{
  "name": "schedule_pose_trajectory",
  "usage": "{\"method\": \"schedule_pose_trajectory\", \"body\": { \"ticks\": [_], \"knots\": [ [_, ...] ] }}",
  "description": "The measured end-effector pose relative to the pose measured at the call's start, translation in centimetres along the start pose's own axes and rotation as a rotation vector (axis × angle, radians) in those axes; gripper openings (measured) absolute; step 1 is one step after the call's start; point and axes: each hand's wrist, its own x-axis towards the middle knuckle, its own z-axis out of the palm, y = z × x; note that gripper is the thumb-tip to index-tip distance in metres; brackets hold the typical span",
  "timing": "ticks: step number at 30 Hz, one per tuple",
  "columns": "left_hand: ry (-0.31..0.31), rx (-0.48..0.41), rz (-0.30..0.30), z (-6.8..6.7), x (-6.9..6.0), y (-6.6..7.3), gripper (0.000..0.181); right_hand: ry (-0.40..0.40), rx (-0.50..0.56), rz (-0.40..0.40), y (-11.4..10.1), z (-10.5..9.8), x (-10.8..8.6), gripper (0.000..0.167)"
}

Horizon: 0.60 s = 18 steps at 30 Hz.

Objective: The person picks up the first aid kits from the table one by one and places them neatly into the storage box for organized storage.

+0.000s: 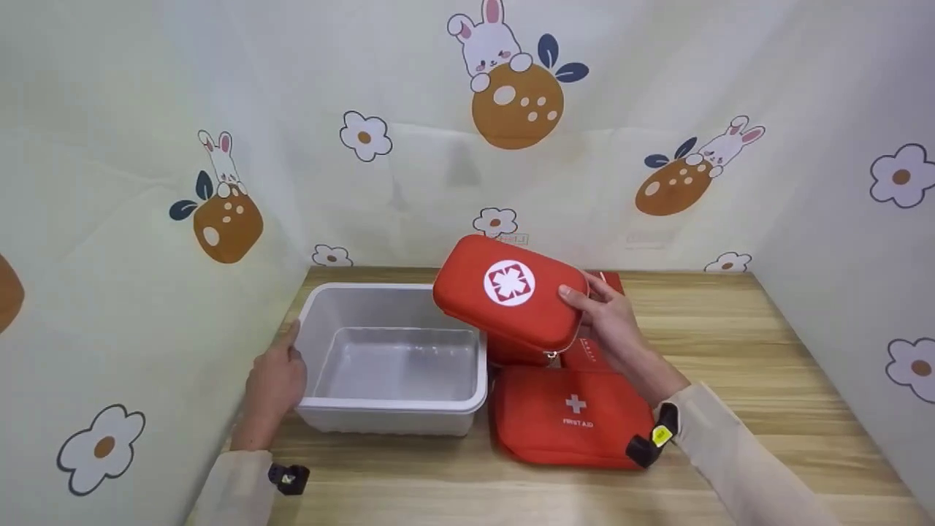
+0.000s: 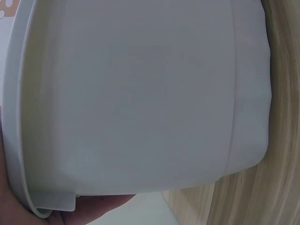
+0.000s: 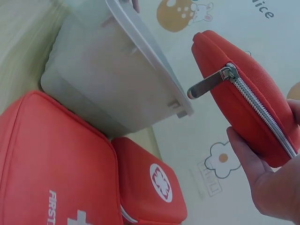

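As your right hand [image 1: 612, 321] is gripping one end, the raised red case [image 1: 511, 292] is risking slipping.
It's hanging toward the tabletop [image 1: 701, 321]'s far edge; your left hand [image 1: 276, 376] is gripping the bin [image 1: 394, 404].

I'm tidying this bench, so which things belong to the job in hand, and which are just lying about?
In hand:
Red zip case, held by the right hand
Grey bin, gripped by the left hand

Lying nearby, possibly also part of it:
FIRST AID case
Second emblem case
Partly hidden red item
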Motion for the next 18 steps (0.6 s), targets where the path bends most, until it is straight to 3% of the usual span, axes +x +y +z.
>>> {"method": "schedule_pose_trajectory", "body": {
  "ticks": [8, 18],
  "knots": [
    [-0.008, -0.006, -0.016, 0.0, 0.1, -0.1, 0.054, -0.058, -0.011, 0.006, 0.4, 2.4, 0.2, 0.067],
    [-0.008, -0.016, -0.016, 0.0, -0.1, -0.1, 0.053, -0.058, -0.041, 0.041, 1.5, 4.4, 0.3, 0.069]
  ]
}}
